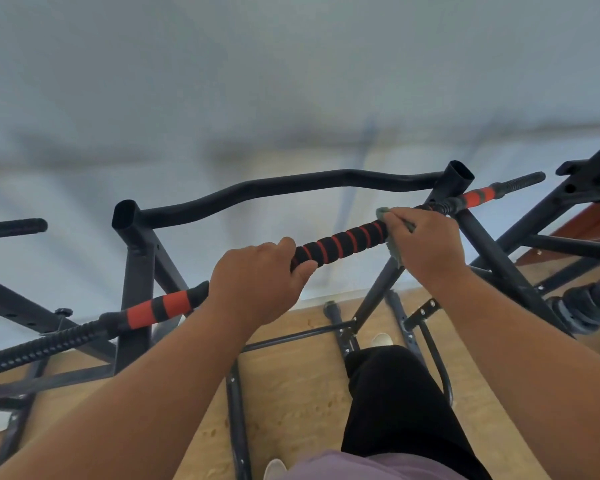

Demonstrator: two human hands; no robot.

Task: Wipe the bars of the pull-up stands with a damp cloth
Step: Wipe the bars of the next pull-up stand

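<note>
Both hands curled round striped bar [340,245]: left hand [257,282] bare, right hand [426,244] clamping cloth [394,249].

The left hand [257,278] grips the padded pull-up bar [340,244], fingers curled over its black foam with red stripes. Further right on the same bar, the right hand [423,244] clasps a grey-green cloth [394,247] wrapped around the foam's end. Behind the bar runs a curved black crossbar [291,188] between two uprights of the stand. Below lie a light wooden floor [291,393], the person's black trouser leg [395,403] and white shoes [381,339]
</note>
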